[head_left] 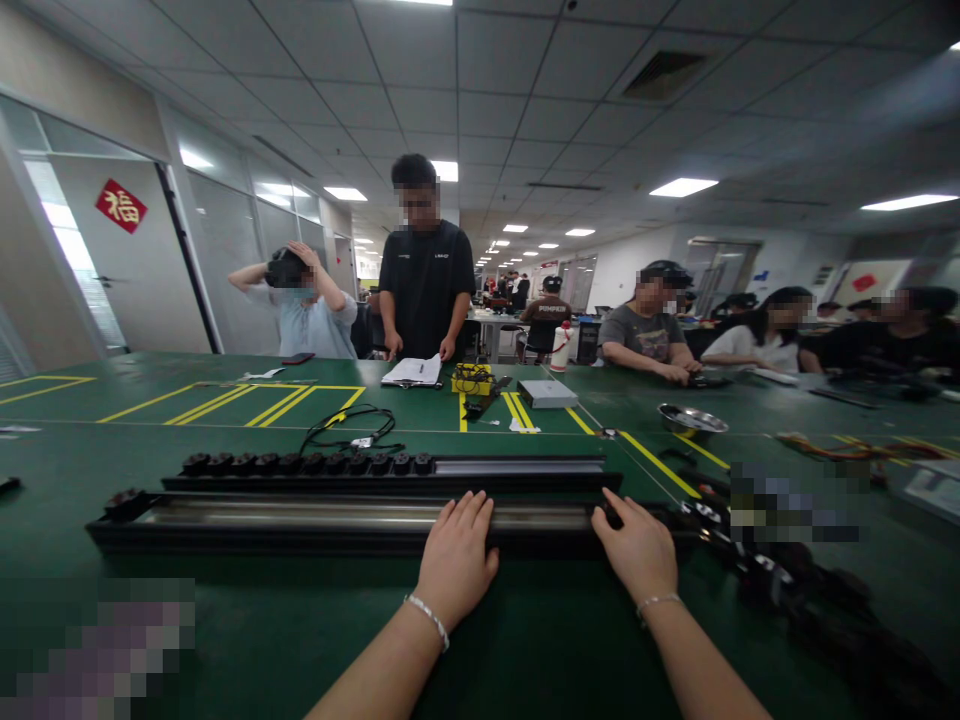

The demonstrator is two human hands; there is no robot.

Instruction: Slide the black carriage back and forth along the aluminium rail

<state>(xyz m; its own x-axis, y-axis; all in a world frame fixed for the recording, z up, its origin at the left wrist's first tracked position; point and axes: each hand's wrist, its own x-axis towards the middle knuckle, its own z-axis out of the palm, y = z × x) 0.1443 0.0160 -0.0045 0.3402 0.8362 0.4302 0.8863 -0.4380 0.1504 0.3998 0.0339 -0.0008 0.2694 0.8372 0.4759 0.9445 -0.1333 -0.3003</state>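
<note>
The near black rail [300,516] is touched by the flattened left hand [459,560]. Whether a small black piece [613,516] is gripped by the right hand [641,553] cannot be told.

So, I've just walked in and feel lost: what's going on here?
The camera wearer's left hand rests on the nearer black tray, right of its middle; the right hand is farther right, by a small dark piece. One black part sits at the tray's left end. The farther tray has a row of black parts from its left end past its middle. Across the table, someone in black stands over a clipboard.
</note>
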